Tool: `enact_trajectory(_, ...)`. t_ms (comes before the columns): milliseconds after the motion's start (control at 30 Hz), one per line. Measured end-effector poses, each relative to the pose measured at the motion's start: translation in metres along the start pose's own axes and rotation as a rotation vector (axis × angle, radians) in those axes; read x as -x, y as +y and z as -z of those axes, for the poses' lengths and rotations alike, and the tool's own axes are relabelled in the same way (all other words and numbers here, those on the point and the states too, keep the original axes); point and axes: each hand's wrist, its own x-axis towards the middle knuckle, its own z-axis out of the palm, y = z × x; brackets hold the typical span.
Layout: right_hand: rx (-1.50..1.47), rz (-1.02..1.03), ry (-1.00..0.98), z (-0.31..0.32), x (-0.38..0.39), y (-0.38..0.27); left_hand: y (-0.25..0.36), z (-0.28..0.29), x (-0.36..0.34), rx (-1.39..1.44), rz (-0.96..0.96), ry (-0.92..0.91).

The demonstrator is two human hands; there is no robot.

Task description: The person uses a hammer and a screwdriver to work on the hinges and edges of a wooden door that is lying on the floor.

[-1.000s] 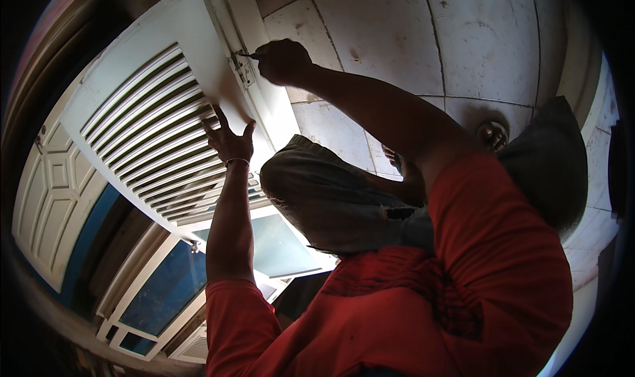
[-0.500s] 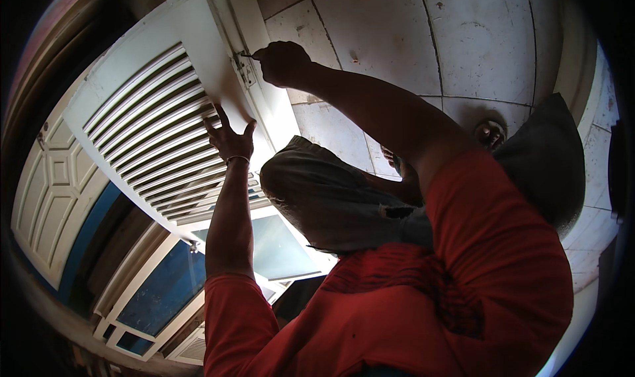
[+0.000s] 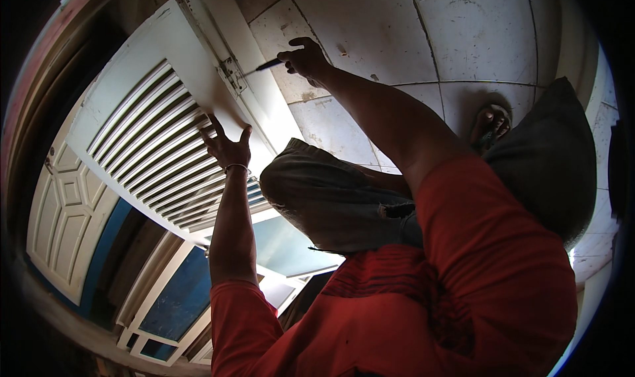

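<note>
A white louvered door (image 3: 142, 49) stands in front of me, its edge beside a white frame post (image 3: 228, 13). Between them sits a metal hinge (image 3: 233, 74) with visible screw holes. My right hand (image 3: 307, 59) grips the dark handle of a screwdriver (image 3: 268, 64), whose thin shaft points left toward the hinge; the tip appears just short of it. Spread over the slats near the door's right side is my left hand (image 3: 228, 149), fingers apart and resting against the door, with a thin bracelet at its wrist.
Pale floor tiles (image 3: 370, 23) with dark joints lie to the right. My bent knee (image 3: 291, 178) is close to the door, and my foot (image 3: 491, 122) rests on the tiles. A panelled cream door (image 3: 56, 225) and blue-glazed frames (image 3: 178, 294) stand at the left.
My right hand has drawn back to the right with the screwdriver, away from the hinge, and its fingers have loosened somewhat. The left hand stays on the door. The view has shifted slightly.
</note>
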Motion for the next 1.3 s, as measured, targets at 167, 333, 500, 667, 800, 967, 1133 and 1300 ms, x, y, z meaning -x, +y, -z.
enact_trajectory(167, -0.062, -0.082, -0.015, -0.005, 0.007, 0.005, 0.004, 0.003, 0.001, -0.004, 0.029, -0.017)
enact_trajectory(333, -0.101, -0.081, -0.007, -0.010, 0.005, 0.011, 0.002, 0.001, 0.001, -0.005, 0.014, -0.014)
enact_trajectory(500, -0.111, -0.093, -0.020, -0.014, 0.002, 0.017, 0.004, 0.003, 0.000, 0.024, -0.024, 0.012)
enact_trajectory(667, -0.159, -0.132, -0.069, -0.012, 0.002, 0.024, 0.002, 0.001, 0.000, -0.013, 0.004, 0.001)
enact_trajectory(800, -0.402, -0.080, -0.115, -0.020, 0.014, 0.019, 0.001, 0.000, 0.001, -0.025, 0.016, -0.016)
enact_trajectory(967, -0.329, -0.012, -0.009, -0.028, 0.009, 0.009, 0.001, 0.001, 0.000, -0.026, 0.023, -0.029)
enact_trajectory(1133, -0.378, -0.005, -0.007, -0.030, 0.003, 0.004, 0.005, 0.003, 0.000, -0.012, 0.029, -0.019)
enact_trajectory(1300, -0.345, -0.074, -0.059, -0.024, 0.006, -0.001, 0.001, 0.001, 0.001, 0.000, 0.025, 0.002)
